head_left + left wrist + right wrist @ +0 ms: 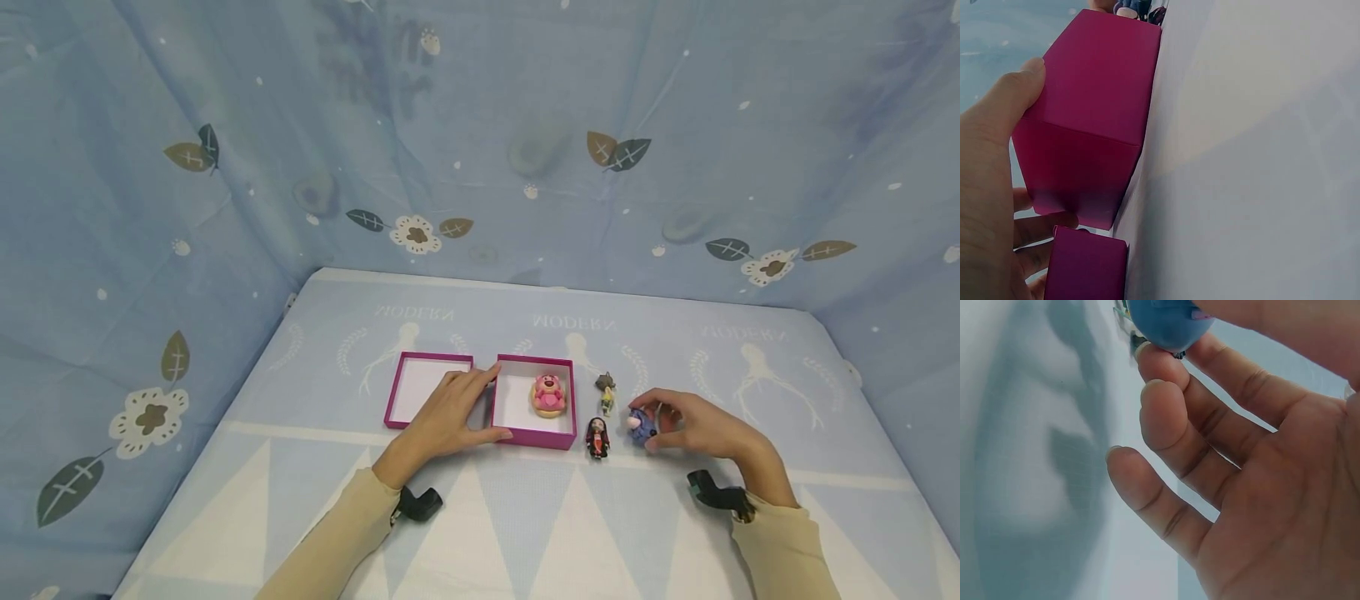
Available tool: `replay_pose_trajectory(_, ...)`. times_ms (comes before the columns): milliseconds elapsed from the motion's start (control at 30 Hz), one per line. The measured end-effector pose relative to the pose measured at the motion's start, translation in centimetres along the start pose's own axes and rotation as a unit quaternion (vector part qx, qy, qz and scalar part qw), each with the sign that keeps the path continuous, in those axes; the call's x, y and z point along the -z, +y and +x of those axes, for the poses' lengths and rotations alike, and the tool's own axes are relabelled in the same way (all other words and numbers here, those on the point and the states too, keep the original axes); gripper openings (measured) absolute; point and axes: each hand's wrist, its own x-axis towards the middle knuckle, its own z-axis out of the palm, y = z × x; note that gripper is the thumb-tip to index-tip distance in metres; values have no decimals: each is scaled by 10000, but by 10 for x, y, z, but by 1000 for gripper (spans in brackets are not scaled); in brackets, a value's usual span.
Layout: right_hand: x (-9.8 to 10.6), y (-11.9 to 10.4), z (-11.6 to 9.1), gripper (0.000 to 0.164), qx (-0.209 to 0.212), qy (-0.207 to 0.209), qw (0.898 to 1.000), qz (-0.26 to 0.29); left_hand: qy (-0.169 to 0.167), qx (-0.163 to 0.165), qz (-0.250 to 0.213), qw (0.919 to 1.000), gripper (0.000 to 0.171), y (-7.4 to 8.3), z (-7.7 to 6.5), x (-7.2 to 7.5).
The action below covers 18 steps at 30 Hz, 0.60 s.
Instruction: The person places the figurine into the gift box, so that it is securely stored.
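My left hand (448, 410) grips the left side of an open magenta box (534, 437), thumb at its near corner and fingers along the side. Inside that box, at the right, sits a pink bear figurine (549, 395) on a tan round base. Between thumb and fingers my right hand (697, 423) pinches a blue donkey figurine (641, 425); in the right wrist view only the rounded blue underside of the figurine (1169, 325) shows. Just left of it are a dark-haired doll figurine (597, 438) and a small figurine in yellow and green (607, 398).
A shallow magenta lid (403, 357) with a white inside lies left of the box, partly behind my left hand. The table (525, 517) has a pale blue patterned cloth, and blue printed fabric (480, 150) hangs behind and at the sides.
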Motion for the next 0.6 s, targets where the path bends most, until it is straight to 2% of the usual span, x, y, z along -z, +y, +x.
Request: replay_pose_trajectory(600,0,0,-2,52,76,133,9998,-100,-69,74,-10,9999,98,1,0,1)
